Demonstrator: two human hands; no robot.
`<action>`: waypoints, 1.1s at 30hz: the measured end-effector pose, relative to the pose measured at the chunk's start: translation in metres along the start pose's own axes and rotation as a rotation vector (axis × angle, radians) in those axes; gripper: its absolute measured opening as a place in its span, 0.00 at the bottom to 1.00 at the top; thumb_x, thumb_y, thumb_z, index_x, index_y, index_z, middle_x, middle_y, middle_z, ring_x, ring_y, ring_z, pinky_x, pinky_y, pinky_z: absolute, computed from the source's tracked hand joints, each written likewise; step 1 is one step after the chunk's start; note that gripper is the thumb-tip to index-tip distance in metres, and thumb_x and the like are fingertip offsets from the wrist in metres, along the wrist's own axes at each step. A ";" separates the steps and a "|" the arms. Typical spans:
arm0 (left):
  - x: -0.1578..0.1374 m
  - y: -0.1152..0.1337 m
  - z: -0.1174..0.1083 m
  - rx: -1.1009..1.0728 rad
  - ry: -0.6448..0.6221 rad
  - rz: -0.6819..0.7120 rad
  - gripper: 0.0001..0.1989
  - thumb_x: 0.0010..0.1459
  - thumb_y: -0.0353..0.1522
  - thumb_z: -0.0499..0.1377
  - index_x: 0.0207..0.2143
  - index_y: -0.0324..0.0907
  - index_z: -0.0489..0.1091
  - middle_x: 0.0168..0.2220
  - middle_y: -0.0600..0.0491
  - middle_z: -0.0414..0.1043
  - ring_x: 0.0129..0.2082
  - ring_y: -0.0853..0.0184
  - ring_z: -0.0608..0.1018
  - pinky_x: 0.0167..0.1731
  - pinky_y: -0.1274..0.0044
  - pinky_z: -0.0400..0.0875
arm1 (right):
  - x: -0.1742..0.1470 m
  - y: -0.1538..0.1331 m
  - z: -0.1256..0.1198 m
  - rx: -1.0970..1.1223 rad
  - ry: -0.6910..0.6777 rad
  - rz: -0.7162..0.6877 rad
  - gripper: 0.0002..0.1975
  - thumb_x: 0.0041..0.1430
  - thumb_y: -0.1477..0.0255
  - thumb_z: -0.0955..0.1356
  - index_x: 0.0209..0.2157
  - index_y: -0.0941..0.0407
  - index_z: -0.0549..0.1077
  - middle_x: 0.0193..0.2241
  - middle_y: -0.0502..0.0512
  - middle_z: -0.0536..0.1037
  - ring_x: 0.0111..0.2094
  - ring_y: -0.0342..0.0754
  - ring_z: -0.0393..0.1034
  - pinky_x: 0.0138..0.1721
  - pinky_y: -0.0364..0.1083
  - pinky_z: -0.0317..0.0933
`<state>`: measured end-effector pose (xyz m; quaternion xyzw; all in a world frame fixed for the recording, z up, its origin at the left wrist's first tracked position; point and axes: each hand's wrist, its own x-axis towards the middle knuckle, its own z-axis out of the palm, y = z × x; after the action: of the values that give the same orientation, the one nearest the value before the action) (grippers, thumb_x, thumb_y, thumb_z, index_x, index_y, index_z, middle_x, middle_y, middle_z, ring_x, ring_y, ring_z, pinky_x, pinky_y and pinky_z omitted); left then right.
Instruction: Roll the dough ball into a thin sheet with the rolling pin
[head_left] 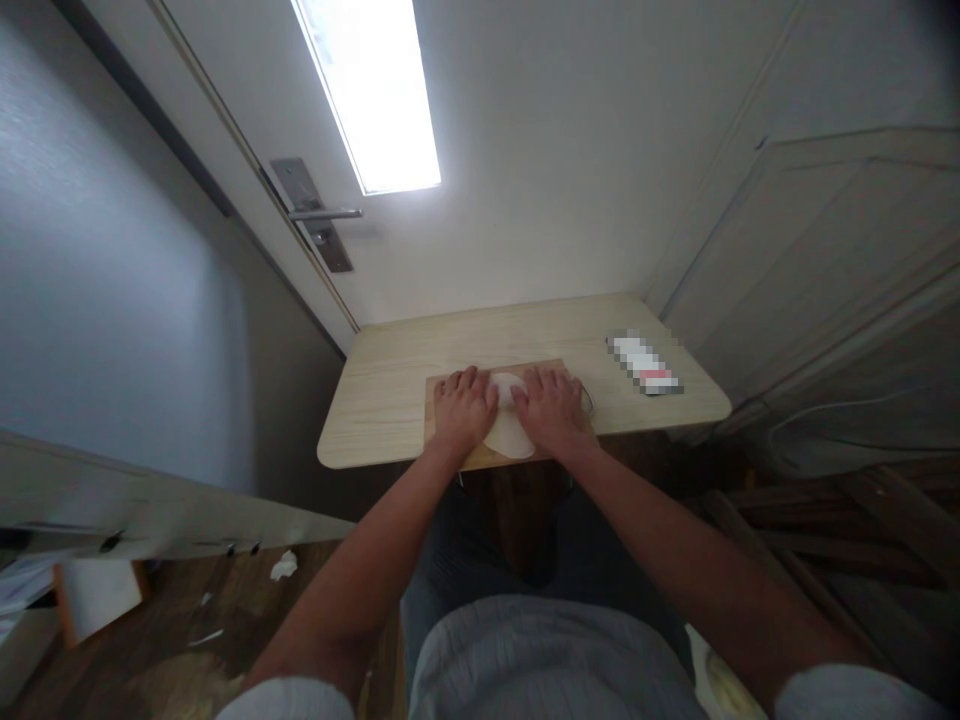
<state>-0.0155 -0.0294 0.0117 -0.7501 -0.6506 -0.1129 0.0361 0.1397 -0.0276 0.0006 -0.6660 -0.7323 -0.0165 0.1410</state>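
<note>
On a small wooden cutting board (430, 405) lies a pale, flat, rounded sheet of dough (510, 438). My left hand (465, 405) rests palm down over the board and the dough's left side, fingers pointing forward and slightly bent. Opposite it, my right hand (553, 408) lies palm down over the right side, fingers spread forward. Both thumbs point inward, and dough shows between them. What lies beneath the palms is hidden. A curved metal handle (589, 398) sticks out at the board's right end, beside my right hand.
The board sits near the front edge of a narrow light wood table (375, 400) against a door with a lever handle (326, 213). A phone-like item (645, 363), blurred out, lies at the right. Crumpled paper (284, 566) is on the floor; wooden slats (832, 550) stand at lower right.
</note>
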 end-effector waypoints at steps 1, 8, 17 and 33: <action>-0.002 0.000 0.001 -0.004 0.000 -0.002 0.25 0.70 0.42 0.38 0.61 0.49 0.63 0.65 0.49 0.61 0.62 0.55 0.63 0.60 0.60 0.54 | -0.002 0.000 0.000 0.000 -0.006 0.002 0.28 0.70 0.58 0.53 0.62 0.57 0.64 0.62 0.64 0.66 0.62 0.61 0.54 0.62 0.63 0.39; -0.015 -0.002 0.009 -0.002 0.057 0.041 0.27 0.70 0.44 0.37 0.65 0.47 0.58 0.66 0.49 0.61 0.64 0.55 0.61 0.60 0.61 0.55 | -0.015 0.002 0.008 0.019 0.044 -0.011 0.29 0.70 0.58 0.53 0.63 0.60 0.62 0.63 0.67 0.64 0.62 0.62 0.55 0.62 0.65 0.38; -0.031 0.000 0.017 -0.019 0.069 0.012 0.29 0.70 0.44 0.35 0.66 0.44 0.57 0.66 0.49 0.61 0.65 0.57 0.61 0.62 0.60 0.53 | -0.018 0.005 0.002 0.041 0.039 -0.019 0.28 0.70 0.57 0.54 0.59 0.61 0.66 0.59 0.68 0.69 0.61 0.62 0.58 0.62 0.68 0.38; 0.033 -0.013 0.003 -0.078 -0.005 -0.082 0.22 0.67 0.40 0.45 0.57 0.41 0.66 0.58 0.43 0.68 0.58 0.56 0.69 0.56 0.63 0.62 | 0.037 0.014 -0.003 -0.012 -0.274 -0.048 0.30 0.67 0.60 0.55 0.69 0.52 0.53 0.69 0.59 0.55 0.68 0.64 0.46 0.64 0.71 0.36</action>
<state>-0.0238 0.0055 0.0149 -0.7239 -0.6761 -0.1377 0.0002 0.1516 0.0092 0.0095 -0.6450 -0.7605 0.0669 0.0351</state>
